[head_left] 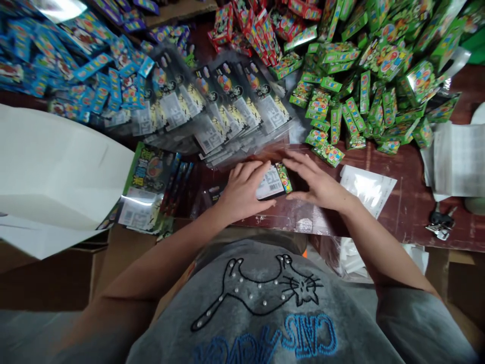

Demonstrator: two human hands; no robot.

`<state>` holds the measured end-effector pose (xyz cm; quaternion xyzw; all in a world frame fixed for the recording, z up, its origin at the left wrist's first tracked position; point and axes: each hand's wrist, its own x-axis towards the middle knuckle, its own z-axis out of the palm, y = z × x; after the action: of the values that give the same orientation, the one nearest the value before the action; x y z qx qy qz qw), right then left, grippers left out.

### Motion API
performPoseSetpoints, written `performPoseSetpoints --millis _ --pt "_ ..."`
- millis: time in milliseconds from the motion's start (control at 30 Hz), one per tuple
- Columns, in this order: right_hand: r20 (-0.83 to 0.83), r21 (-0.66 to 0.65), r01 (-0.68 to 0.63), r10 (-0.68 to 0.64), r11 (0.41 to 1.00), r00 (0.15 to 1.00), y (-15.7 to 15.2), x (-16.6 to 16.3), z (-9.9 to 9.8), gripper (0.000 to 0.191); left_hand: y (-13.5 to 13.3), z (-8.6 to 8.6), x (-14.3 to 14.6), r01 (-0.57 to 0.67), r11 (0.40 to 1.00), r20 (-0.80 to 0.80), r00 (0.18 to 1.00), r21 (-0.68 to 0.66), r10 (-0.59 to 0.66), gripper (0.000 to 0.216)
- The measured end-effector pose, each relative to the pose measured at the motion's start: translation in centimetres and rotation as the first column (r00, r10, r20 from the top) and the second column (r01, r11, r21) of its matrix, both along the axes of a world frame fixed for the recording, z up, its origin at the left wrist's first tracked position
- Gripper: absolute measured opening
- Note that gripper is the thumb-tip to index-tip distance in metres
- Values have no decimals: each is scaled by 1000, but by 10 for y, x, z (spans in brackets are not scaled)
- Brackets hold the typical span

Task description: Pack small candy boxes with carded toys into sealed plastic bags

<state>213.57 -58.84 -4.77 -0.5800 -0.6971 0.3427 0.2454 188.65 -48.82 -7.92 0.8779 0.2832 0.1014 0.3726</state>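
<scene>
My left hand (245, 189) is wrapped over a printed plastic pouch (270, 183) low on the table, its thumb along the near edge. A small green box (283, 177) shows at the pouch's right end; whether it sits fully inside I cannot tell. My right hand (317, 183) is just to the right, fingers and thumb spread around that end, holding nothing visible. Beyond both hands lie overlapping flat pouches (231, 101) with black, yellow and white print. Left of my left hand is a stack of filled pouches (146, 184).
A heap of green boxes (341, 116) covers the back right. Red boxes (253, 28), purple boxes (129, 20) and blue boxes (94, 76) lie along the back. A white carton flap (60, 162) juts in at left. Keys (441, 222) and a white sheet (367, 189) lie at right.
</scene>
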Motion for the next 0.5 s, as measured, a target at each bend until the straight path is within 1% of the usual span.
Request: performPoseSetpoints --millis 33,67,100,133,167,200,233,300,333,367,433,467,500 --pt "-65 18 132 -130 991 989 -2 -7 2 83 -2 4 5 -94 995 34 995 -28 94 102" --pt "-139 12 258 -254 966 957 -4 -14 4 81 -4 8 9 -187 980 72 979 -69 192 106" --pt "-217 -10 364 -357 931 909 -6 -22 5 74 -5 12 14 -270 955 112 952 -122 283 110" --pt "-291 -42 441 -433 896 853 -7 -28 6 65 -6 14 18 -329 926 152 921 -186 358 109" --pt "-354 -72 492 -483 868 801 -7 -33 6 54 -7 16 22 -356 896 194 891 -265 411 103" --pt "-399 -93 522 -512 848 761 -6 -37 6 45 -6 15 24 -348 867 234 865 -357 444 91" --pt "-426 -104 537 -526 837 736 -6 -39 6 38 -6 14 24 -312 834 268 845 -455 462 77" --pt "-424 -124 538 -535 833 731 -6 -38 6 27 -3 8 21 -197 743 294 830 -639 474 55" --pt "-402 -145 521 -531 841 746 -6 -37 6 23 -2 5 17 -149 686 285 832 -712 476 50" --pt "-378 -168 500 -524 850 764 -7 -37 5 21 0 1 13 -121 632 265 836 -766 481 46" --pt "-341 -194 476 -514 858 787 -10 -39 1 21 4 -4 6 -117 544 215 834 -831 509 38" --pt "-337 -198 486 -524 851 782 -12 -43 -1 22 7 -6 4 -128 512 192 829 -850 526 33" --pt "-348 -198 514 -550 835 759 -13 -47 -3 26 10 -7 3 -139 489 174 823 -861 541 28"
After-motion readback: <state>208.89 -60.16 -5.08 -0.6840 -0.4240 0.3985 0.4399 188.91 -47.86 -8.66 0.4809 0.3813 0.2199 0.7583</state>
